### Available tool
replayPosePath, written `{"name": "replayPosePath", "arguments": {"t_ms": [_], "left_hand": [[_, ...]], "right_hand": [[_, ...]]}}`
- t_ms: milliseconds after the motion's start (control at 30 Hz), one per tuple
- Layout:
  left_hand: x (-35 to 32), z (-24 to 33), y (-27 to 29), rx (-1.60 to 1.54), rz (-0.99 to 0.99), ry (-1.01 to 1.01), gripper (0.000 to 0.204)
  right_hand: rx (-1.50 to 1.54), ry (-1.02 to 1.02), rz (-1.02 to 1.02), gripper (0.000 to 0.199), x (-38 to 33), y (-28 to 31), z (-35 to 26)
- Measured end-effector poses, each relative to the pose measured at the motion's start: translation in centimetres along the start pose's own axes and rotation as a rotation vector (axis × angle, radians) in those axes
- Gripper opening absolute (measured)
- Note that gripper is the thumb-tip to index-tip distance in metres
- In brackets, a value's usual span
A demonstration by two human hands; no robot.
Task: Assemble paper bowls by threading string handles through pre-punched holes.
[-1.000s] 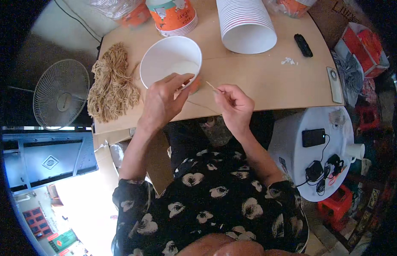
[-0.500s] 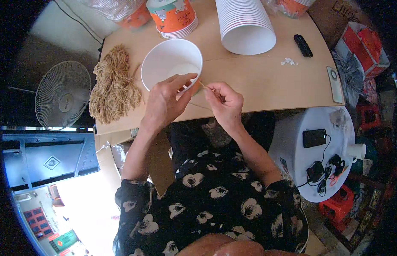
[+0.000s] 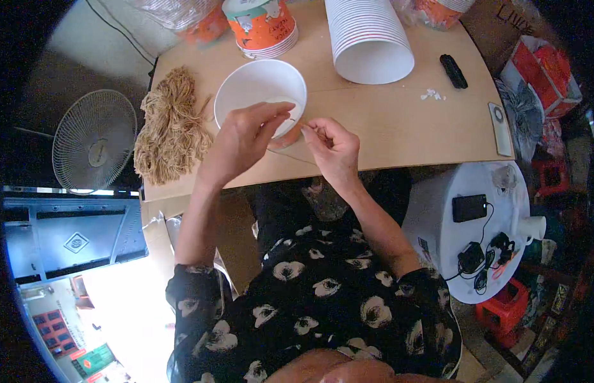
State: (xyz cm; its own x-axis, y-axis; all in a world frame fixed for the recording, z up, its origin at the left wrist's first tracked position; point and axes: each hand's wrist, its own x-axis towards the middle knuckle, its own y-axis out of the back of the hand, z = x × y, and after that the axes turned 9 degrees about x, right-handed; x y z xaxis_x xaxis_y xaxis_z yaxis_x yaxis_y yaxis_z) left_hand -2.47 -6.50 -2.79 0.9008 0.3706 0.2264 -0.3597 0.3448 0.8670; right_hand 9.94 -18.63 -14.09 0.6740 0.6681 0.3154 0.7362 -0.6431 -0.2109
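Cord bundle [image 3: 171, 131] on the counter [image 3: 386, 134], left of both grips. Left grip [image 3: 242, 134] has shifted off the rim; parted, over the mouth of the tilted bucket [image 3: 255, 86]. Right grip [image 3: 334, 150] has closed in just beside the bucket's right wall, pinched on thin cord [image 3: 295, 157]. Judgement: cord tip now through the wall, near left fingertips.

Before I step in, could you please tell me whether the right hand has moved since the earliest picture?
Yes. Judged against the stack of white tubs, the right hand has shifted left, closer to the separate white-lined tub.
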Motion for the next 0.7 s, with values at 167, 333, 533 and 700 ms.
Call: {"name": "replayPosePath", "arguments": {"t_ms": [167, 333, 533, 700], "left_hand": [[0.9, -1.7, -0.4, -0.059, -0.040, 0.003, 0.020], [0.9, -1.5, 0.0, -0.043, -0.092, 0.056, 0.015], [0.8, -2.3, -0.5, -0.240, -0.032, 0.134, 0.019], [0.9, -3.0, -1.5, -0.399, 0.046, 0.103, 0.018]], "right_hand": [[0.025, 0.016, -0.021, 0.008, 0.1, -0.5, -0.3], [0.053, -0.086, -0.029, 0.011, 0.1, -0.7, -0.7], [0.076, 0.057, 0.029, 0.016, 0.3, -0.7, -1.2], [0.034, 0.075, -0.031, 0.019, 0.9, -0.8, -1.8]]}}
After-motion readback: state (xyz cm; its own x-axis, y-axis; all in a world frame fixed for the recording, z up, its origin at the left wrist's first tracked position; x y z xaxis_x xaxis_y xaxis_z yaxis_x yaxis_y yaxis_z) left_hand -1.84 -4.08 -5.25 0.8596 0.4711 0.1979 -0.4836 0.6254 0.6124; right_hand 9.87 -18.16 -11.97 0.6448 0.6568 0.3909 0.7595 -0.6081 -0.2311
